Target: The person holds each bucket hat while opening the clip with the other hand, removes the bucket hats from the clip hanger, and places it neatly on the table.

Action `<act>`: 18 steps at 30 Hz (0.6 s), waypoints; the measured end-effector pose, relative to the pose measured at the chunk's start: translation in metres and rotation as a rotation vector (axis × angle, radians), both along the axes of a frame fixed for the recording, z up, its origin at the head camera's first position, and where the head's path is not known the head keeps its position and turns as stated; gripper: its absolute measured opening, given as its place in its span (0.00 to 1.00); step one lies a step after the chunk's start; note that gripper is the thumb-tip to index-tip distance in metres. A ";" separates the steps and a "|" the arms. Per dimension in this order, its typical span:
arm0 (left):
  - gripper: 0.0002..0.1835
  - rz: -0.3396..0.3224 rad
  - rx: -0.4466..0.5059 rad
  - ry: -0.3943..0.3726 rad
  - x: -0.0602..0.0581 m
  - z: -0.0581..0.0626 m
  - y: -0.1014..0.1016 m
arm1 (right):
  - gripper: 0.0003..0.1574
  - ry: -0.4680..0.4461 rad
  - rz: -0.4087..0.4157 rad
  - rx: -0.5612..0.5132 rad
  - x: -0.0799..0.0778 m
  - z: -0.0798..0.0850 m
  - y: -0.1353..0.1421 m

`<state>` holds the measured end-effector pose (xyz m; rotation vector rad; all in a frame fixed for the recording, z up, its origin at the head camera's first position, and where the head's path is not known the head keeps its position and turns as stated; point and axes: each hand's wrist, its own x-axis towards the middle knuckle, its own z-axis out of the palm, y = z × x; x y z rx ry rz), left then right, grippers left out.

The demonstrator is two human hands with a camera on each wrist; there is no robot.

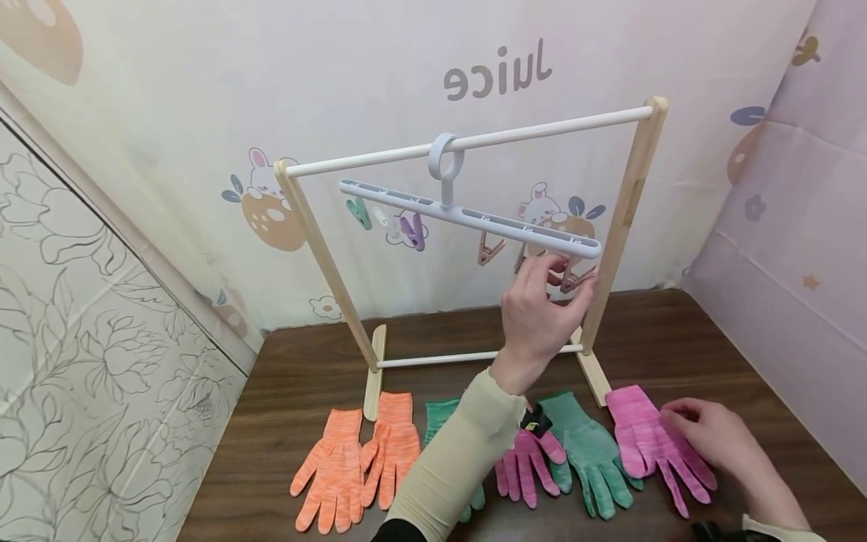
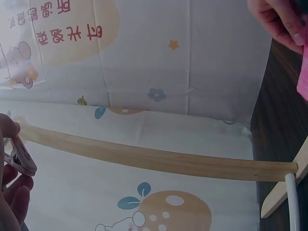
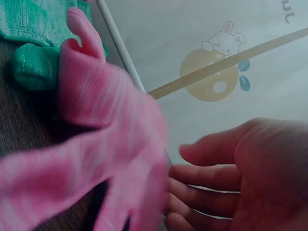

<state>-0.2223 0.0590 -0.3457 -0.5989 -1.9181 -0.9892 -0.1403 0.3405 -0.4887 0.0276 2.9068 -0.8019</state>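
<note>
My left hand (image 1: pixel 545 309) is raised to the right end of a pale hanger (image 1: pixel 400 200) and pinches a pink clothespin (image 1: pixel 572 278) there. In the left wrist view, this clothespin (image 2: pixel 21 161) sits between thumb and fingers. The hanger hangs by its hook from the white rod (image 1: pixel 542 133) of a wooden stand (image 1: pixel 626 199). Low at the right, my right hand (image 1: pixel 714 433) is beside a pink glove (image 1: pixel 650 436) lying on the table. In the right wrist view, the right fingers are loosely bent at the edge of the blurred glove (image 3: pixel 130 125), the thumb apart from them.
More clothespins hang from the hanger: green (image 1: pixel 360 214), white, purple (image 1: pixel 412 231) and pinkish ones. Along the dark wooden table (image 1: pixel 284 406) lie orange gloves (image 1: pixel 332 470), green gloves (image 1: pixel 589 455) and another pink glove (image 1: pixel 528 463). My left forearm crosses over part of the row.
</note>
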 end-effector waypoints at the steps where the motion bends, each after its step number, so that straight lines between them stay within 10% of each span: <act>1: 0.19 0.002 -0.002 0.004 0.000 0.000 0.000 | 0.25 0.023 -0.026 0.010 0.000 0.001 0.000; 8: 0.17 -0.042 -0.035 0.026 0.005 -0.008 -0.004 | 0.22 0.231 -0.230 0.006 0.008 0.003 -0.002; 18: 0.03 -0.025 -0.073 -0.043 0.026 -0.037 -0.051 | 0.18 0.357 -0.244 -0.053 0.005 0.010 -0.033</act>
